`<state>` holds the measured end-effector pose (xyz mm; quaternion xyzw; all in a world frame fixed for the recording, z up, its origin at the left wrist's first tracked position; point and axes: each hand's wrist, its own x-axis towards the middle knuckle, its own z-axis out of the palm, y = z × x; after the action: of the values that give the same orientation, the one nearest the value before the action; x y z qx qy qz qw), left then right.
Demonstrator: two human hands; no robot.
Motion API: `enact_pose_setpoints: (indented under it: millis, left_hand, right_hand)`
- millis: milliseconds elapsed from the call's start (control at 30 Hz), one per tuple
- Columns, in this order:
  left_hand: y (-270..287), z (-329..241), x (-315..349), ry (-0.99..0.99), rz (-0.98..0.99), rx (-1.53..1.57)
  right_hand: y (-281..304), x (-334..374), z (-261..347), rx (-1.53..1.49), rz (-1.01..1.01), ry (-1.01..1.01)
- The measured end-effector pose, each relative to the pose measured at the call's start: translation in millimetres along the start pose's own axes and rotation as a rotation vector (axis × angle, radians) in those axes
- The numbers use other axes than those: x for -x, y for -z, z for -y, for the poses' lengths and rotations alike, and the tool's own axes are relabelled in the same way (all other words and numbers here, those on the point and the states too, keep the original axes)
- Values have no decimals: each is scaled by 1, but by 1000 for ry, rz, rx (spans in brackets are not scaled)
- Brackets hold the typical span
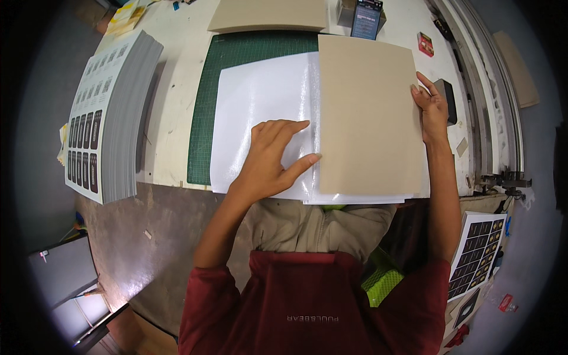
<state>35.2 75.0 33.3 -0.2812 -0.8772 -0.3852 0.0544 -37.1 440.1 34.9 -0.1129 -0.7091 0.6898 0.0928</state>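
Observation:
A tan sheet of cardboard (368, 118) lies on top of glossy white sheets (260, 100) in front of me. The white sheets stick out to its left and along its lower edge. My left hand (275, 155) rests over the white sheets with fingers spread, its thumb tip at the board's left edge. At the board's right edge is my right hand (432, 106), fingers stretched and apart, touching the edge near its upper corner. Under the sheets lies a green cutting mat (204, 124), showing at the left and the top.
A tall stack of printed sheets (112, 118) stands at the left. More tan board (266, 15) lies at the far side, beside a propped phone (367, 21). A small red box (425, 44), a dark block (448, 100) and a long metal rail (491, 89) are on the right.

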Motion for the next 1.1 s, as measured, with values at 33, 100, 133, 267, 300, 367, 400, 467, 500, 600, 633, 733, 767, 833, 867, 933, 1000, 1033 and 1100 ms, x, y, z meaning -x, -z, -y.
enact_pose_setpoints:
  millis: [33,100,133,267,300,367,400,467,500,600,633,733,767,833,867,933,1000,1033,1100]
  left_hand:
    - [-4,-2,2,2,17,-6]
    - [-10,-4,7,4,52,-18]
    - [-12,-4,9,3,59,-30]
    - [-19,0,14,-11,75,-67]
    - [-21,1,15,-16,75,-73]
    - [-24,4,16,-34,64,-71]
    - [-25,4,16,-44,59,-70]
    - [-26,5,16,-41,60,-73]
    - [-26,5,16,-39,60,-75]
    - [-28,8,17,-43,53,-82]
    - [-28,8,17,-42,53,-77]
    - [-29,8,17,-39,56,-72]
    - [-29,8,17,-38,59,-76]
    - [-29,9,17,-35,65,-80]
    - [-29,9,17,-35,67,-80]
    - [-28,8,18,-31,76,-90]
    - [-27,6,18,-25,91,-109]
    - [-27,5,18,-30,107,-129]
    - [-26,3,17,-41,137,-170]
  right_hand:
    - [0,0,-10,-6,9,4]
    - [2,1,-25,-18,23,14]
    - [0,3,-27,-10,15,13]
    - [-2,10,-28,2,-8,17]
    - [-1,11,-29,0,-12,20]
    - [1,11,-31,24,-8,35]
    - [1,11,-32,35,-7,42]
    - [0,11,-32,18,-7,25]
    - [0,11,-32,9,-8,17]
    - [-2,12,-32,11,-11,19]
    - [0,11,-34,23,-12,21]
    - [3,9,-39,44,-17,23]
    - [2,9,-39,40,-20,20]
    - [1,9,-39,39,-25,23]
    - [1,10,-40,43,-28,28]
    - [-1,12,-38,46,-29,32]
    - [-4,13,-36,43,-25,31]
    - [-3,12,-36,60,-26,28]
    - [-2,12,-37,93,-26,21]
